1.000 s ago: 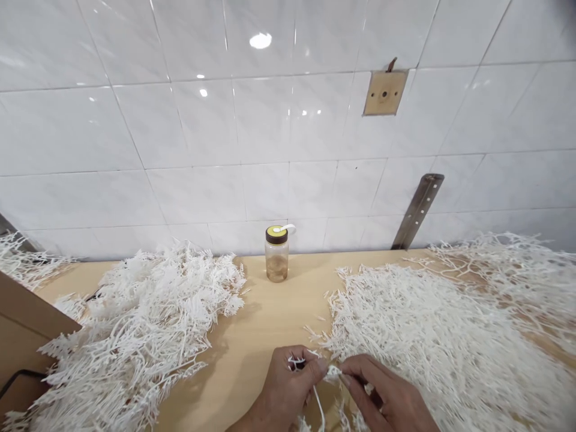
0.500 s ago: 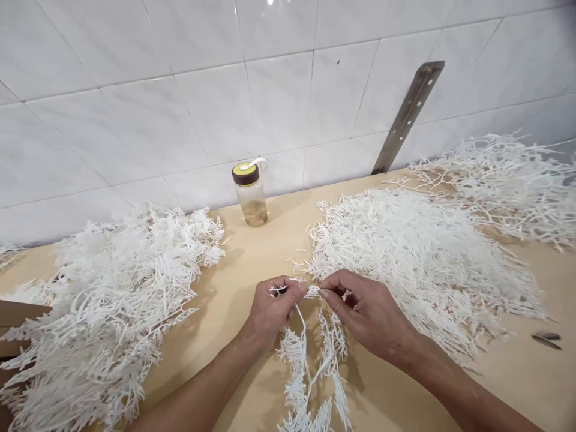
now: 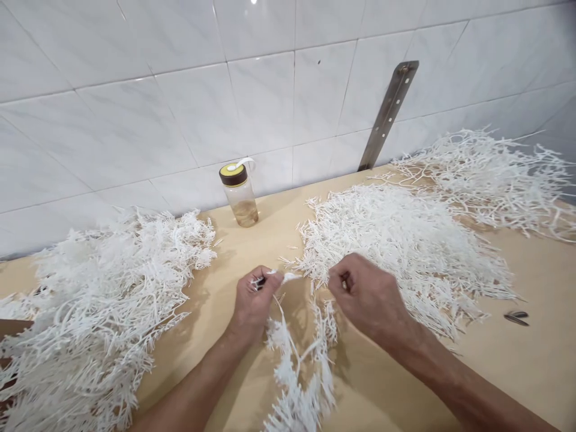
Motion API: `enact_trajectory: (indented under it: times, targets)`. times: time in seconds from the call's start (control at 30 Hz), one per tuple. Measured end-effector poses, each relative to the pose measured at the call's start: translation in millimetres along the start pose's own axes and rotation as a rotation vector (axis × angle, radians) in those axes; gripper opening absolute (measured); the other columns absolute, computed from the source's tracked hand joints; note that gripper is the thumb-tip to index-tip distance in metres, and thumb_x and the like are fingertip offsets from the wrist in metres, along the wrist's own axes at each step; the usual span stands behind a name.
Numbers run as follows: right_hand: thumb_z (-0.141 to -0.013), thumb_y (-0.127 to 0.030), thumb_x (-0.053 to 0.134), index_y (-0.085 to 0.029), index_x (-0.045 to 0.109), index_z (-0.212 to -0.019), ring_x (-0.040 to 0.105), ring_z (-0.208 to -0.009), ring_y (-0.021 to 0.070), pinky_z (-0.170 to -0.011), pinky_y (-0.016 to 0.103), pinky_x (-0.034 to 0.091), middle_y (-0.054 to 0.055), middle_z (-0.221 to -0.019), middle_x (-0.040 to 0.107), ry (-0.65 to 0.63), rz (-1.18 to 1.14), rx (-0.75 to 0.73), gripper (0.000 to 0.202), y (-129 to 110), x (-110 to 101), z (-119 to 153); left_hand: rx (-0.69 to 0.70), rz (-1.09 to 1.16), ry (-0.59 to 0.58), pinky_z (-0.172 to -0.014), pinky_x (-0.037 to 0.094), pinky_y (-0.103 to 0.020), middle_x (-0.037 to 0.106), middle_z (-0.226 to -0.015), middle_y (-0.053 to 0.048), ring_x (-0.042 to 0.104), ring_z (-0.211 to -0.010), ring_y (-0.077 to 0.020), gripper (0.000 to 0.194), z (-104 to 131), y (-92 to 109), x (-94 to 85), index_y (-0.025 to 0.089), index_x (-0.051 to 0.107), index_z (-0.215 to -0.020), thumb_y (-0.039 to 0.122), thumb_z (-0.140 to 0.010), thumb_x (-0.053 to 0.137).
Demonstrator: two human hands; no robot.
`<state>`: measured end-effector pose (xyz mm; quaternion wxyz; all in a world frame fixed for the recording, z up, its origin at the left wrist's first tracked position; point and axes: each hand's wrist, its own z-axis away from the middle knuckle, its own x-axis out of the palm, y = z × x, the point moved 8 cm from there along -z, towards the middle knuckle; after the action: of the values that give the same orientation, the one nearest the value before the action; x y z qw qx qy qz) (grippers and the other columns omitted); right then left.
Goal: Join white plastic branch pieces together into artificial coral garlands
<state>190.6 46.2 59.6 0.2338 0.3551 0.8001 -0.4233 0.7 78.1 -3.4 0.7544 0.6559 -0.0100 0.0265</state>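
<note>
My left hand (image 3: 254, 294) is closed, thumb against forefinger, on a white plastic foliage branch (image 3: 285, 354). A short white tip of it sticks out to the right of the thumb, and the feathery side sprigs hang below over the table. A small dark object shows inside the curl of the left fingers; its kind is unclear. My right hand (image 3: 360, 288) is curled shut, a short gap to the right of that tip. Whatever its fingertips hold, if anything, is hidden. Just behind it lies a heap of loose white sprigs (image 3: 387, 228).
A large pile of white foliage branches (image 3: 103, 300) covers the left side. Barer white stems (image 3: 490, 180) lie at the back right. A lidded drink bottle (image 3: 243, 201) stands near the tiled wall, where a perforated metal strip (image 3: 387, 117) leans. Small dark pieces (image 3: 516, 317) lie right.
My right hand has come away from the branch tip and moved slightly to the right of it. The left hand still holds the branch. The whole view has shifted a little.
</note>
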Motion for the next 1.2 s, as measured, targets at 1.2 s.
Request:
enact_trajectory:
  times: [1.2]
  targets:
    - [-0.090, -0.035, 0.060, -0.019, 0.067, -0.085, 0.063, -0.079, 0.0164, -0.063, 0.027, 0.051, 0.004, -0.088, 0.069, -0.290, -0.606, 0.370, 0.017, 4, 36, 9, -0.219, 0.075, -0.155, -0.038, 0.015, -0.019, 0.035, -0.042, 0.008, 0.021, -0.038, -0.0033, 0.047, 13, -14, 23.0, 0.016, 0.057, -0.063, 0.059, -0.066, 0.078]
